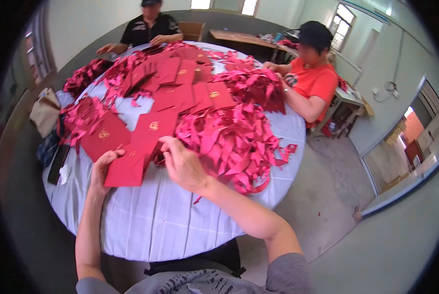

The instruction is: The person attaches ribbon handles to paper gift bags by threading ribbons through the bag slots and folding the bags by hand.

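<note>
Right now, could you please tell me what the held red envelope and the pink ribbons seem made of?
Red envelope: probably stiff paper or card, matte, given its flat faces and crisp edges. Pink ribbons: perhaps satin fabric, glossy, judging by their sheen and loose folds.

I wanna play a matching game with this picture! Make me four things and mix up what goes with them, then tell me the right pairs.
Things:
1. Left hand
2. Ribbons
3. Bag
4. Tablecloth

Clues:
A. Tan, at the picture's left side
B. Pale and creased
C. Holding a red envelope
D. Bright pink, in loose heaps

Right pairs: 1-C, 2-D, 3-A, 4-B
</note>
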Demonstrator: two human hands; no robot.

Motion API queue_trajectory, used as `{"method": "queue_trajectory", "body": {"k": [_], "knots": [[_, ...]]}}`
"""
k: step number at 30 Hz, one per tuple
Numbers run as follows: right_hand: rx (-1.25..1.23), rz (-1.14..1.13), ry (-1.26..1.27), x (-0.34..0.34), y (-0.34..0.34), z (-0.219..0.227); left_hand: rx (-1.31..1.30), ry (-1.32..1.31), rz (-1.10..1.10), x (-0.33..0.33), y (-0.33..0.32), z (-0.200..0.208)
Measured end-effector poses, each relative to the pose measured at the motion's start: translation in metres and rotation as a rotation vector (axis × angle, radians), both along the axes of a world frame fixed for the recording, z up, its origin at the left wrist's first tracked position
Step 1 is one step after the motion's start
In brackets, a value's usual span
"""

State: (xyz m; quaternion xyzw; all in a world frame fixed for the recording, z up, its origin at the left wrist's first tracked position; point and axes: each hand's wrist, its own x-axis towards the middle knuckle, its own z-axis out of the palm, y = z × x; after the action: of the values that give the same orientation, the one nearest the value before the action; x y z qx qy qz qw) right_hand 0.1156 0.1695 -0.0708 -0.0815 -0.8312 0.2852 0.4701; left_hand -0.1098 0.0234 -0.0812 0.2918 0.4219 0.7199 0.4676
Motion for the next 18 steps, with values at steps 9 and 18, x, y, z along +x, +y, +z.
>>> {"method": "queue_trajectory", "body": {"k": [9, 18], "knots": [[0.005, 0.005, -0.040, 0.006, -0.002, 0.000, -0.058, -0.048, -0.017, 0.005, -0.001, -0.005], [-0.320, 0.149, -0.091, 0.001, -0.005, 0.007, 0.079, 0.012, -0.093, -0.016, 0.008, -0.018]]}}
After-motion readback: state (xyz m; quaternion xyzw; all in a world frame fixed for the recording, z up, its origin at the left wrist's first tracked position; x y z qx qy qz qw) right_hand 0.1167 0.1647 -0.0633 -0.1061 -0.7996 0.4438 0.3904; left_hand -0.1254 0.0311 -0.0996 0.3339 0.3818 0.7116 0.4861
